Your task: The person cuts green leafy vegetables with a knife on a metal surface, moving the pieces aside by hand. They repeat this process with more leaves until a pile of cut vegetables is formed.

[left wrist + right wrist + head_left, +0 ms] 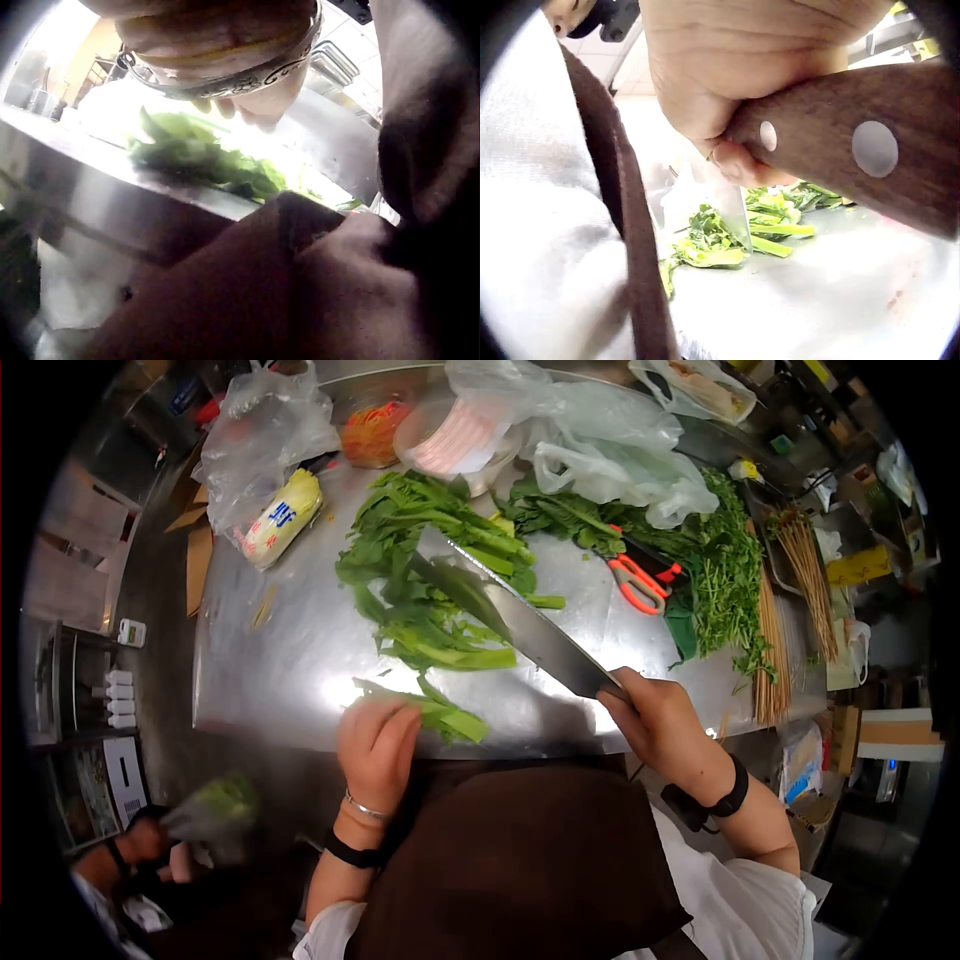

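Note:
My right hand (660,725) grips a cleaver (545,630) with a broad steel blade, which slants up and left over the leafy greens (440,530). The right wrist view shows its riveted wooden handle (817,135) inside the curled fingers. At the table's front edge, my left hand (378,750) is over a small bunch of green stalks (452,718), its fingers loosely bent. From the left wrist, the fingertips (259,120) appear above the leaves (202,154). Cut stalks (450,650) lie in front of the larger pile, partly behind the blade.
Orange-handled scissors (638,582) lie right of the greens, beside herbs (735,590) and wooden skewers (770,660). Plastic bags (610,440), a bowl of red shreds (375,430) and a yellow-white packet (283,520) stand along the back. Another person's arm (125,850) is at lower left.

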`<state>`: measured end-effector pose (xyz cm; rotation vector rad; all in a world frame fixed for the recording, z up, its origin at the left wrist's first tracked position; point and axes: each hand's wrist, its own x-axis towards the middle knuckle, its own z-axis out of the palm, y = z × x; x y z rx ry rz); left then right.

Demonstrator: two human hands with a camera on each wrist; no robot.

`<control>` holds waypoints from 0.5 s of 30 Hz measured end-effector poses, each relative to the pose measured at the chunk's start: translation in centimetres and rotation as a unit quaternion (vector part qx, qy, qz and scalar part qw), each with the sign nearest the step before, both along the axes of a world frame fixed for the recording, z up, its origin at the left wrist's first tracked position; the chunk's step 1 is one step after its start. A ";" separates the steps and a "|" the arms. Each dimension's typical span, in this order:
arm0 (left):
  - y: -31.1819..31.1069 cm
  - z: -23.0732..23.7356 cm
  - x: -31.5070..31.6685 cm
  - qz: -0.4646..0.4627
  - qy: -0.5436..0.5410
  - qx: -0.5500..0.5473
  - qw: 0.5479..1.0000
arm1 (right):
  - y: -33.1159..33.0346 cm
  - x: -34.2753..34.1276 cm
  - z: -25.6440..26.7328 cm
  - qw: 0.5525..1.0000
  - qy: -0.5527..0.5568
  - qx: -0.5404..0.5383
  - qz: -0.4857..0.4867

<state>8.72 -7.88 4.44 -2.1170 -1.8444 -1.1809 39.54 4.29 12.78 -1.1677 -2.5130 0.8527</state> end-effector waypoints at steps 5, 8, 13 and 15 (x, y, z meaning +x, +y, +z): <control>5.1 0.1 2.0 -0.046 0.050 -0.080 0.994 | 0.8 0.8 -0.4 1.000 0.028 0.007 0.000; 8.0 -2.2 1.8 -0.055 0.111 -0.132 0.984 | 0.9 1.2 -0.7 0.999 0.045 -0.022 -0.009; 8.6 0.8 0.5 -0.051 0.035 -0.138 0.988 | 0.4 2.1 -0.7 0.996 0.051 -0.057 -0.037; 7.9 2.7 -0.6 -0.032 -0.045 -0.133 0.990 | 0.3 2.5 -0.4 0.995 0.058 -0.066 -0.057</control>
